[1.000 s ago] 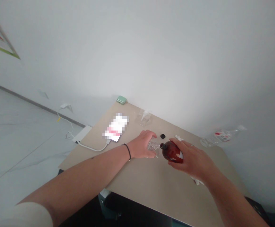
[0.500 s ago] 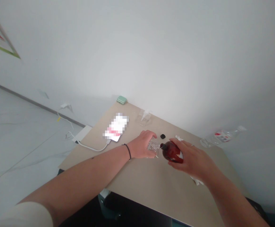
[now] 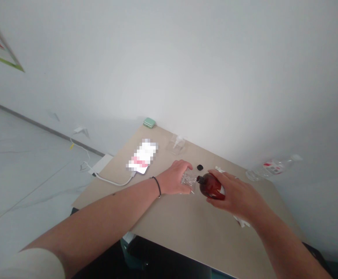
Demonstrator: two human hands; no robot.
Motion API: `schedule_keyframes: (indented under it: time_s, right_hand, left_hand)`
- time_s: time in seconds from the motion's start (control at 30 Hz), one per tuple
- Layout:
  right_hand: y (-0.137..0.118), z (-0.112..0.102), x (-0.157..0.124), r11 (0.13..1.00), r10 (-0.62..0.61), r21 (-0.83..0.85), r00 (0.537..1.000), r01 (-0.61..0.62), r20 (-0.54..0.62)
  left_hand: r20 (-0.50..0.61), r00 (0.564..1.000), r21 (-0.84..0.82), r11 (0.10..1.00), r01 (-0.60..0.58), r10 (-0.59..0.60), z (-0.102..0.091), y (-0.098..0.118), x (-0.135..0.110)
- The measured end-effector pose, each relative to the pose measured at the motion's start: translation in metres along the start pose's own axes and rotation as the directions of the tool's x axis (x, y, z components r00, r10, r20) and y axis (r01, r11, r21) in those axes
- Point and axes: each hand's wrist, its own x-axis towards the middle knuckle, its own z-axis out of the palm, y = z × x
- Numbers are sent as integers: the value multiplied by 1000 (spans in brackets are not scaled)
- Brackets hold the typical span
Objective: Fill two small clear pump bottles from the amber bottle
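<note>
My left hand (image 3: 177, 178) is closed round a small clear container (image 3: 188, 180) on the table, its fingers curved over both sides. In my right hand (image 3: 233, 193) lies a reddish-brown bottle (image 3: 211, 186), tilted so that its uncapped dark neck points left at the clear container's mouth. Whether liquid runs from the neck is too small to tell. A black cap (image 3: 200, 167) rests on the table just behind the bottle's neck. White paper or tissue (image 3: 242, 222) shows partly from under my right hand.
On the table (image 3: 169, 217) a phone (image 3: 144, 155) lies at the left with a white cable (image 3: 113, 183) plugged in. A mint-green case (image 3: 149, 123) sits at the far corner. Near the wall stand a clear container with a white part (image 3: 177, 144) and a clear plastic bottle (image 3: 273, 167).
Almost nothing differs. Both hands, the clear container and the tilted bottle keep their places; the camera view has shifted very slightly.
</note>
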Motion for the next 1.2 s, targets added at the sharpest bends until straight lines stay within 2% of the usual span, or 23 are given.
schedule_keyframes:
  time_s: [0.43,0.73,1.2]
  right_hand:
    - [0,-4,1,1000,-23,5,999,23,-37]
    - [-4,-9,4,1000,-14,-17,1000,14,18]
    - [-4,-7,1,1000,-15,14,1000,16,-17]
  left_hand:
    - [1,1000,-11,1000,9,-9,-1,2,-1]
    - [1,1000,4,1000,10,-10,-1,5,0]
    - [-8,1000,-19,1000,10,-10,-1,4,-1]
